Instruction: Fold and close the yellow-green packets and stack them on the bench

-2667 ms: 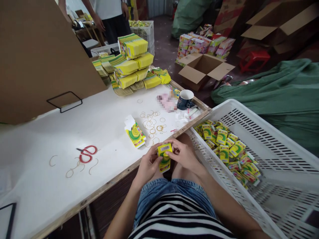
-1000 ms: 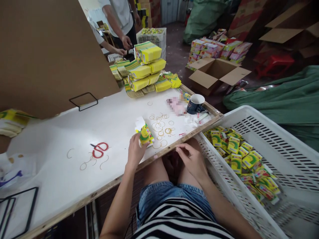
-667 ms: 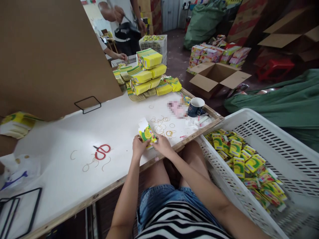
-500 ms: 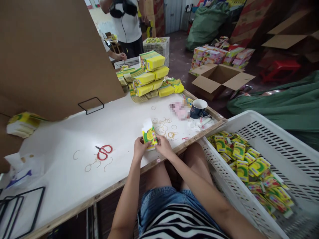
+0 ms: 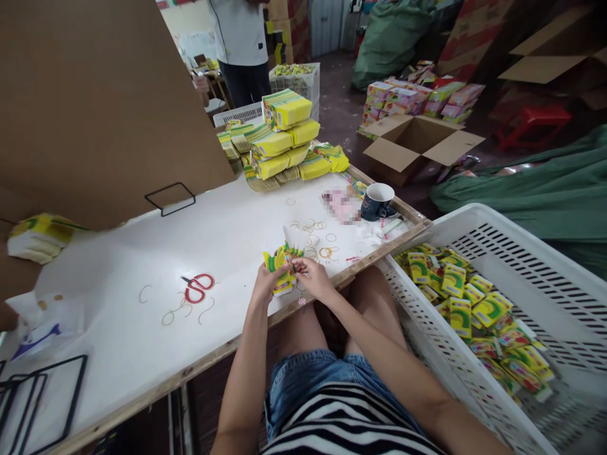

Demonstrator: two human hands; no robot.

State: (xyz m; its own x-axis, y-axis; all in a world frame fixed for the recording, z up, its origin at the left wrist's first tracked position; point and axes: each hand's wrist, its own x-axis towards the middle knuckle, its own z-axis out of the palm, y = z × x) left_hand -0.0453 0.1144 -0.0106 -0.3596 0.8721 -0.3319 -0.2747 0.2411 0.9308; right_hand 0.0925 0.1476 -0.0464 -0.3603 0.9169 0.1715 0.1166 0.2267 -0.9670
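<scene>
Near the front edge of the white table (image 5: 118, 341), both hands are at a small yellow and green printed carton (image 5: 281, 260). My left hand (image 5: 266, 284) grips its left side, thumb across the front. My right hand (image 5: 313, 278) has its fingers pinched at the carton's right edge. A white flap stands up from the top, and the printed panels look spread apart. My fingers hide part of the carton. Several rubber bands (image 5: 327, 253) lie just beyond my right hand. Left of my hands lie red-handled scissors (image 5: 200, 288).
Bundles of flat yellow cartons (image 5: 287, 148) are stacked at the table's back. A dark mug (image 5: 377, 203) stands at the right end. Beside my right leg, a white crate (image 5: 478, 212) holds many yellow cartons. A cardboard panel (image 5: 109, 107) rises at left. A person (image 5: 241, 38) stands beyond.
The carton in my hands has gone from a flatter, front-facing shape to a spread, tilted one. Across the table, the person's hand has moved left, away from the basket.
</scene>
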